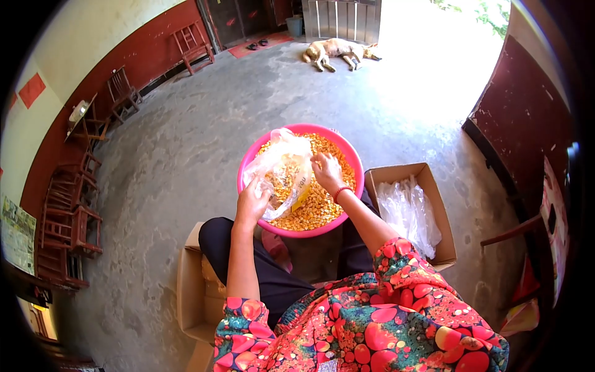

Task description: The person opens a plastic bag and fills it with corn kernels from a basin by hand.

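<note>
A pink basin [354,155] full of yellow corn kernels [319,208] stands in front of my knees. Over the basin I hold a clear plastic bag [291,146], with its mouth spread apart and some kernels showing through or inside it. My left hand [253,201] grips the bag's near left edge, fingers closed on the film. My right hand [328,172], with a red bracelet at the wrist, pinches the bag's right edge just above the kernels. Part of the bag's lower side is hard to make out against the corn.
At my right is a cardboard box [447,232] holding several clear bags [406,211]. Another cardboard box [192,297] sits by my left leg. A dog [338,51] lies near the bright doorway. Wooden chairs [192,46] line the left wall.
</note>
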Motion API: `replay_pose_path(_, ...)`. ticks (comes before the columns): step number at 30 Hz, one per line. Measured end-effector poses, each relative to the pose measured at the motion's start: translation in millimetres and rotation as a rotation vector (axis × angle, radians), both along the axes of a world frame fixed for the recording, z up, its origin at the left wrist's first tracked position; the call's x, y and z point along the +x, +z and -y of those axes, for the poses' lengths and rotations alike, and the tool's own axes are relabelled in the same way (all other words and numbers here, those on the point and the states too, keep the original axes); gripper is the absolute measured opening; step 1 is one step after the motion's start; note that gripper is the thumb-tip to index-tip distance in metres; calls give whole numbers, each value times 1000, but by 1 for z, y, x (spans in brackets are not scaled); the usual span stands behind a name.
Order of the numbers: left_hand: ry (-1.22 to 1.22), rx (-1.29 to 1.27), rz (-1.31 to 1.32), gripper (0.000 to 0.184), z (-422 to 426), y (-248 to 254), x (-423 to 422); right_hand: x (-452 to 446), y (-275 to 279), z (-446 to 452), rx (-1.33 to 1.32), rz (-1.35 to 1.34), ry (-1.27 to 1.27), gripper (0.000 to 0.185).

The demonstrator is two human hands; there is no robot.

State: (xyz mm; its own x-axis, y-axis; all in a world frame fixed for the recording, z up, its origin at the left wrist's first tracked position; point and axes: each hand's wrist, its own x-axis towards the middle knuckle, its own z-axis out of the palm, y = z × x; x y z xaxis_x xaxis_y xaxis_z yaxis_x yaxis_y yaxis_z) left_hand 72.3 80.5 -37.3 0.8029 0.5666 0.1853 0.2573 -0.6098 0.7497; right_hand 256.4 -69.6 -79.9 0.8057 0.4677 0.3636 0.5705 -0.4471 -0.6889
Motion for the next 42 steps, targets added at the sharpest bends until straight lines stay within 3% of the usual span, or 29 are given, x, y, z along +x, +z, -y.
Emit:
replay_pose_path(8,4,-31,-16,53,0,-1,0,-13,-24,15,-320,78,106,20)
replay_pose_path(15,10,-46,-8,53,4,6,-1,-7,-23,19,-215,87,201,23)
replay_pose_path(25,6,-59,-21,52,6,12,-3,-14,-14,19,-310,34,235,28)
replay_pose_path(32,6,-21,-4,52,1,0,-1,1,-25,13,108,-167,114,34)
replay_pose_path(35,1,1,5,52,5,4,0,10,-27,10,627,-696,7,31)
replay_pose_path(36,-1,-30,-14,51,6,7,0,9,-24,11,628,-695,6,31)
replay_pose_path(39,7,-45,-44,51,6,8,-1,6,-16,9,973,-1105,-36,20)
replay_pose_path(42,-7,-39,-14,51,5,7,-1,5,-18,4,863,-1112,5,19)
